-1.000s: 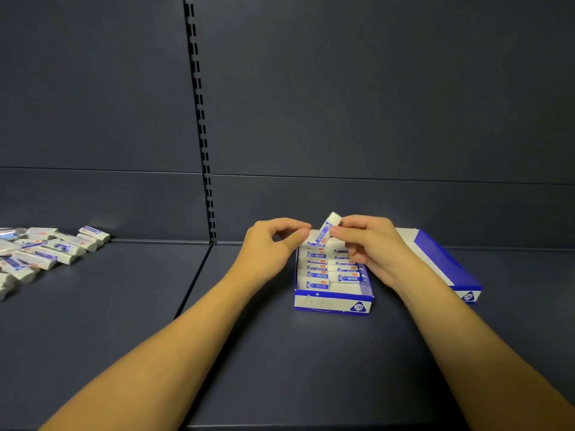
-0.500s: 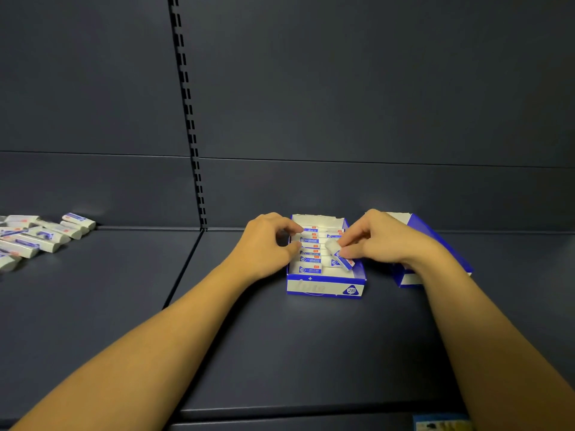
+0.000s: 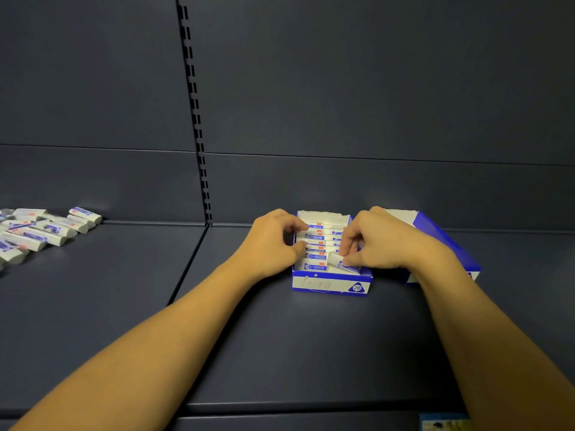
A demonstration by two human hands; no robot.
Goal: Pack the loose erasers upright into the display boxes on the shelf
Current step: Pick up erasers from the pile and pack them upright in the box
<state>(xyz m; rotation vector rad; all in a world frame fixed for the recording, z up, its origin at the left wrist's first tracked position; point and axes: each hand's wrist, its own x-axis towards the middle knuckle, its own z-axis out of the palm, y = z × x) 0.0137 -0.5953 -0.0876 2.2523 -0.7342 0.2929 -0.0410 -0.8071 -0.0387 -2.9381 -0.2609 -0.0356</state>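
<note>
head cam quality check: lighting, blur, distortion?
Head view: dim, even light, soft shadows under the forearms; wide-angle bend in the upright; box print fairly sharp, erasers at far left soft; right hand hides part of the eraser it pinches.

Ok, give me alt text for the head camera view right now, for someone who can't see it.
A person's right hand pinches an eraser tilted into the front right of an open blue-and-white display box on a dark shelf, while the left hand holds the box's left side. Loose erasers lie far left; a second box sits behind the right hand.
</note>
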